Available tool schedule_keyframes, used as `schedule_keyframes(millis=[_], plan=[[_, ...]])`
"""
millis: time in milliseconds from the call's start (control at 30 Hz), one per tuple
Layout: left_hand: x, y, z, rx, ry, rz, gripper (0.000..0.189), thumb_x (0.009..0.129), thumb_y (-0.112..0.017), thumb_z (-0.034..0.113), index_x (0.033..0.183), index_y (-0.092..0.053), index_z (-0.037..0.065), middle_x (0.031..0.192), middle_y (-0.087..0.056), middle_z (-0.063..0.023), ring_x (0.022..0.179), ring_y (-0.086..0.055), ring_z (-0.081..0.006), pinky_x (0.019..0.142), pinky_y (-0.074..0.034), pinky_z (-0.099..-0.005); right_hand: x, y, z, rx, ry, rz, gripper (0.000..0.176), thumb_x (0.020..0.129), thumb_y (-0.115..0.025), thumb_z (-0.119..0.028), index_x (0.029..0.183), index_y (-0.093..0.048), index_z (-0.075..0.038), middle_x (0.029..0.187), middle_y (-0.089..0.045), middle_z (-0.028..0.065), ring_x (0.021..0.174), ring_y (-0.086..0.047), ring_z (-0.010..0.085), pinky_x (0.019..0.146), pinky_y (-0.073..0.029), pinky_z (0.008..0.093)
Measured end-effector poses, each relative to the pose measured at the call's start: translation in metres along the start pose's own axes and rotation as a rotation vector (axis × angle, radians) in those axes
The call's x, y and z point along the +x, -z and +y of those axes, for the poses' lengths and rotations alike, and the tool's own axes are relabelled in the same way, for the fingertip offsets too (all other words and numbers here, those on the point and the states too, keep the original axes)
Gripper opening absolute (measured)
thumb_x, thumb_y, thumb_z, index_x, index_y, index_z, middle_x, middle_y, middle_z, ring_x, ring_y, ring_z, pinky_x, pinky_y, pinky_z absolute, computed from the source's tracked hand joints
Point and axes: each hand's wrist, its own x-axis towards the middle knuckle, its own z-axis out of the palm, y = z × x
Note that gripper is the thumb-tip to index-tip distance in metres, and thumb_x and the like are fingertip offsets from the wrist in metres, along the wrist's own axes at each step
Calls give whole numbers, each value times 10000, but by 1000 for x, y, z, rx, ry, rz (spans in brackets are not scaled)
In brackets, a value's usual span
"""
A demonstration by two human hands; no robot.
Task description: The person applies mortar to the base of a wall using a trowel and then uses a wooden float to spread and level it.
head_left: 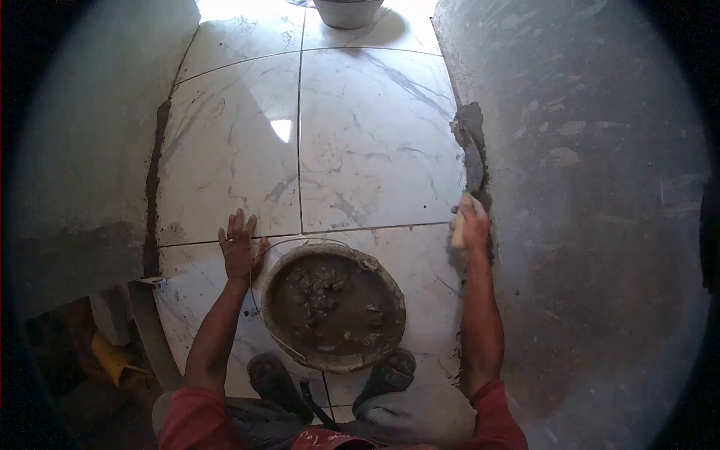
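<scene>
Mortar (322, 296), wet and grey, lies in lumps inside a round metal pan (400, 300) that stands on the floor tiles (375, 135) between the person's two sandals (274, 379). Left hand (240, 247) is open and pressed flat on a tile just beside the upper left rim of the pan, with the fingers spread and holding nothing. Right hand (472, 223) is well apart from it, at the foot of the rough grey wall (592, 187) on the right side, and it is closed around the pale handle of a trowel (457, 229). The blade points up along the wall and is hard to tell from the dark mortar strip (471, 139) that fills the edge where the tiles meet the wall. A second pan (347, 11) stands far off at the top, only partly in view
</scene>
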Motion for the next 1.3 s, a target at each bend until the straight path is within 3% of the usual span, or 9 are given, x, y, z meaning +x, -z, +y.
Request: schedule_keyframes(millis=[100, 233, 500, 600, 967, 1100, 1167, 1233, 1300], plan=[[0, 2, 0, 7, 6, -7, 568, 849, -509, 408, 1348, -359, 183, 1451, -267, -83, 1351, -229, -269, 1079, -137, -522, -42, 3, -19, 69, 8, 52, 432, 896, -507, -266, 1246, -399, -37, 818, -538, 82, 495, -515, 143, 370, -437, 298], [0, 1, 1, -17, 2, -1, 569, 856, -498, 412, 1355, -354, 179, 1452, -261, -88, 1351, -227, -272, 1079, -131, -525, -60, -10, -14, -103, 160, 85, 467, 897, -525, -273, 1282, -392, -45, 813, -541, 83, 474, -513, 149, 364, -431, 291], [0, 0, -3, -12, 7, -22, 564, 870, -481, 429, 1360, -347, 183, 1453, -258, -93, 1355, -218, -274, 1082, -120, -533, 22, -42, -6, -134, 80, -31, 392, 887, -495, -205, 1239, -438, -43, 794, -555, 68, 450, -506, 148, 355, -435, 295], [-1, 1, -2, -39, 3, -16, 565, 870, -481, 438, 1357, -348, 183, 1455, -254, -95, 1358, -213, -275, 1082, -119, -534, 22, -26, -15, 83, -14, 43, 323, 912, -483, -234, 1170, -486, -41, 816, -565, 75, 512, -523, 143, 375, -441, 287], [-1, -6, -3, -6, -10, -21, 614, 860, -483, 487, 1370, -321, 187, 1476, -199, -83, 1370, -168, -270, 1061, -126, -576, -89, 22, 2, 65, 128, 82, 462, 905, -514, -279, 1289, -391, -53, 828, -558, 70, 484, -513, 141, 373, -436, 297], [-1, -11, -9, 1, -39, -51, 658, 851, -483, 516, 1388, -297, 186, 1484, -174, -94, 1377, -132, -293, 1050, -108, -602, -68, 5, 0, -45, 91, 50, 465, 897, -520, -263, 1293, -387, -59, 858, -559, 71, 469, -508, 144, 370, -440, 295], [1, -11, -12, -55, -4, -178, 686, 850, -476, 534, 1405, -272, 186, 1496, -132, -112, 1382, -94, -324, 1045, -89, -617, -38, -6, 9, -64, 72, 29, 415, 889, -518, -243, 1250, -425, -59, 813, -564, 72, 454, -521, 156, 369, -447, 306], [3, -24, -21, -29, -33, -165, 711, 847, -472, 545, 1414, -251, 178, 1508, -75, -123, 1384, -52, -355, 1041, -62, -631, -2, -13, 22, -94, 127, 24, 382, 884, -519, -235, 1213, -450, -53, 781, -561, 72, 451, -532, 163, 368, -450, 316], [8, -19, -20, -70, 39, -339, 728, 845, -473, 548, 1422, -232, 174, 1515, -37, -120, 1386, -25, -365, 1036, -26, -640, 13, -21, 11, -129, 172, 20, 350, 879, -520, -227, 1176, -474, -47, 748, -559, 73, 447, -543, 170, 368, -453, 325]])
